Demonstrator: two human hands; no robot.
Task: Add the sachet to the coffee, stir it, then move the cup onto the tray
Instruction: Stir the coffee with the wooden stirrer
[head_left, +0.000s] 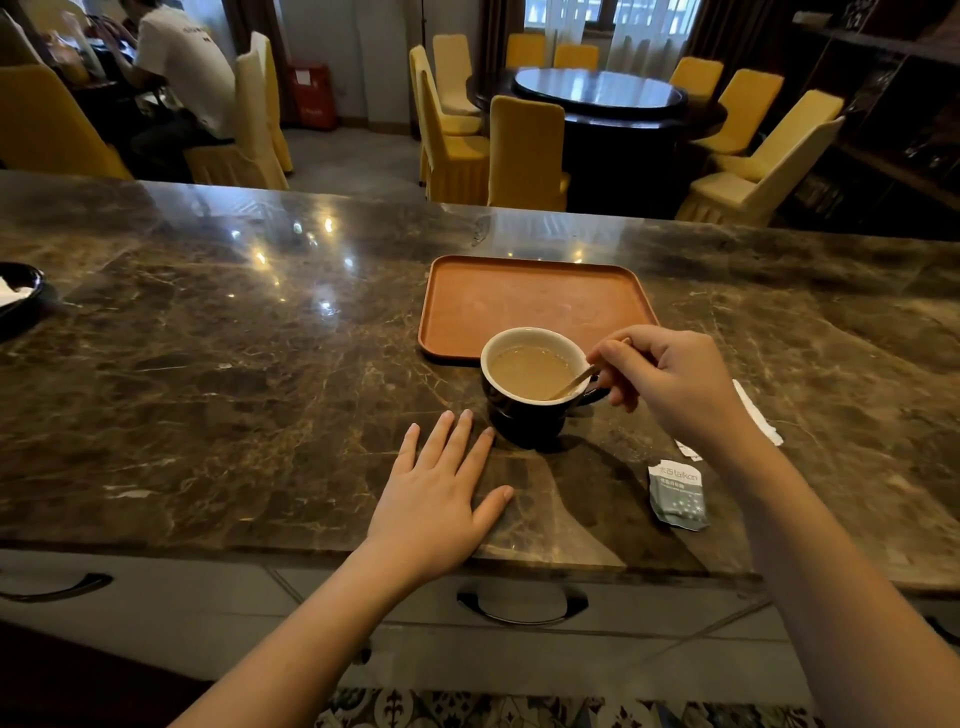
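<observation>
While the right hand (670, 382) pinches a stirrer (574, 383) in the cup (530, 400) — left hand (441, 493) flat, released, on the counter (208, 364); torn sachet (678, 493) beside; tray (530, 304) behind.

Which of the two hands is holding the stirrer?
The right hand; its fingers pinch the wooden stirrer in the cup. The left hand lies flat.
</observation>
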